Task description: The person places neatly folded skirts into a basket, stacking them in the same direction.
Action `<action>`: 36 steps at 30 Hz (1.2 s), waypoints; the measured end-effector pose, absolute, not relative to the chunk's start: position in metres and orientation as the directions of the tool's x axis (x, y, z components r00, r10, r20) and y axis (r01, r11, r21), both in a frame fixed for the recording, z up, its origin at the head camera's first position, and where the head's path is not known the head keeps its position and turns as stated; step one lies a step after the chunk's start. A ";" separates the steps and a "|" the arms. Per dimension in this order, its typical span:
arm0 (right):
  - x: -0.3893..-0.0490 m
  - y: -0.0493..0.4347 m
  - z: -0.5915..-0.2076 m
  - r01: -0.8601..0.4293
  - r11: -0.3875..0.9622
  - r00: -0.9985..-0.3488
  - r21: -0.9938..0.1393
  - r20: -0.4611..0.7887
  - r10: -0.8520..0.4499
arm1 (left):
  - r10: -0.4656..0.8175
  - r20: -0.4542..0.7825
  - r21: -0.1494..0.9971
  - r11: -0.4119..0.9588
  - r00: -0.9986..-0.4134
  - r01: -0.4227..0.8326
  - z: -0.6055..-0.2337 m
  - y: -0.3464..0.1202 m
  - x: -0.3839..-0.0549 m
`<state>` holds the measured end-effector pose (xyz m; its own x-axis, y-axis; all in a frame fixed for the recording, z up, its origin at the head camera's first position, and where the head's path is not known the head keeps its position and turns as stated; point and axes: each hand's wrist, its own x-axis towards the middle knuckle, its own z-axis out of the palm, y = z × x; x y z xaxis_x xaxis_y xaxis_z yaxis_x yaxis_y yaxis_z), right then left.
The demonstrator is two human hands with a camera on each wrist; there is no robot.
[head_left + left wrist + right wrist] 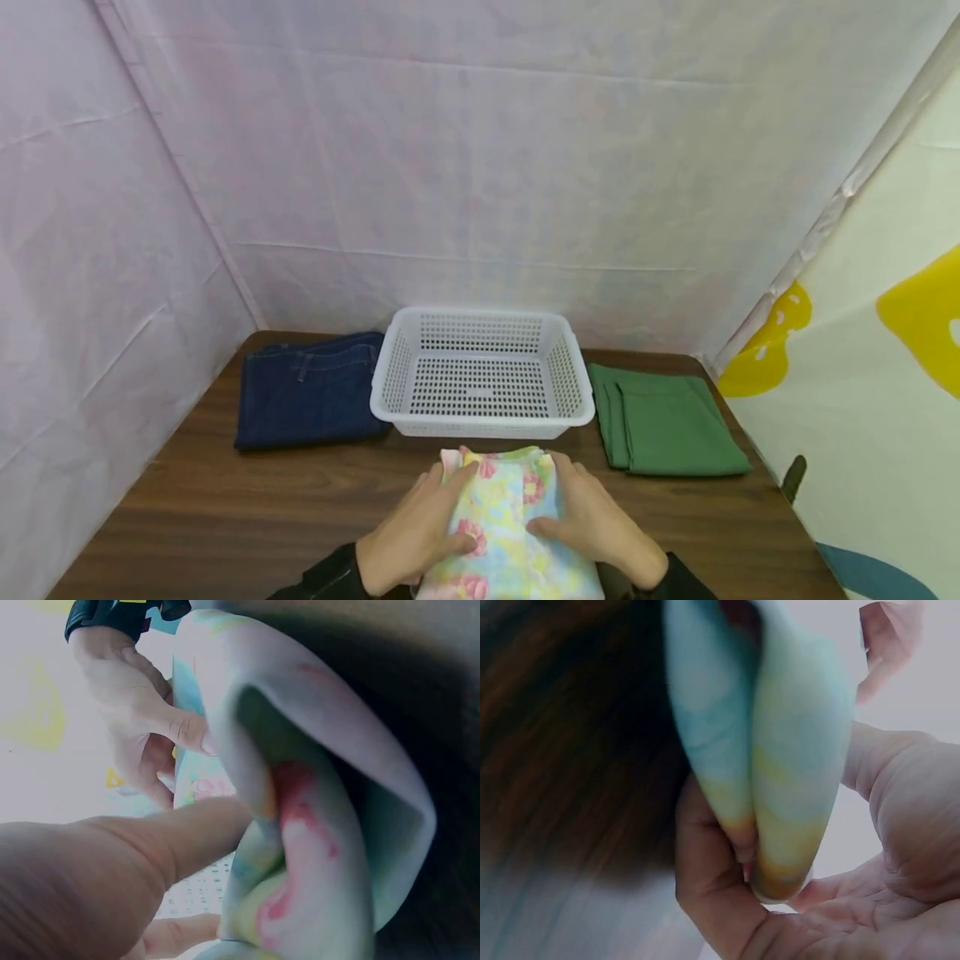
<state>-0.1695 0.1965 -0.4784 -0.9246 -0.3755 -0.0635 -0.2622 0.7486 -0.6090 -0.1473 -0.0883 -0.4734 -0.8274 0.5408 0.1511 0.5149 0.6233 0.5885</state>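
Note:
A folded floral cloth (498, 517) in pale yellow, blue and pink is at the near middle of the table in the head view. My left hand (416, 529) grips its left side, thumb over the top. From the right, my right hand (592, 517) holds the opposite side, its thumb lying on the printed face. In the left wrist view the cloth (322, 847) shows open, rounded folds beside the thumb. Fingers (712, 877) of the right hand curl round the lower end of the folds in the right wrist view.
A white perforated plastic basket (480, 429) stands beyond the hands at the back of the brown wooden table (225, 508). Folded dark blue jeans (307, 396) lie to its left, a folded green garment (675, 425) to its right. White sheeting (465, 167) hangs behind the table.

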 end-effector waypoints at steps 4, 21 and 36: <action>-0.171 0.196 -0.479 -0.291 0.712 -0.913 -0.639 -0.036 -0.406 | 0.588 0.178 0.620 0.556 -0.789 0.553 -0.474 -0.089 -0.152; -0.165 0.197 -0.476 -0.352 0.621 -0.888 -0.700 0.040 -0.459 | 0.559 0.133 0.640 0.582 -0.819 0.501 -0.472 -0.089 -0.156; -0.155 0.196 -0.406 -0.352 0.567 -0.901 -0.744 0.107 -0.420 | 0.566 0.172 0.641 0.558 -0.807 0.528 -0.400 -0.104 -0.150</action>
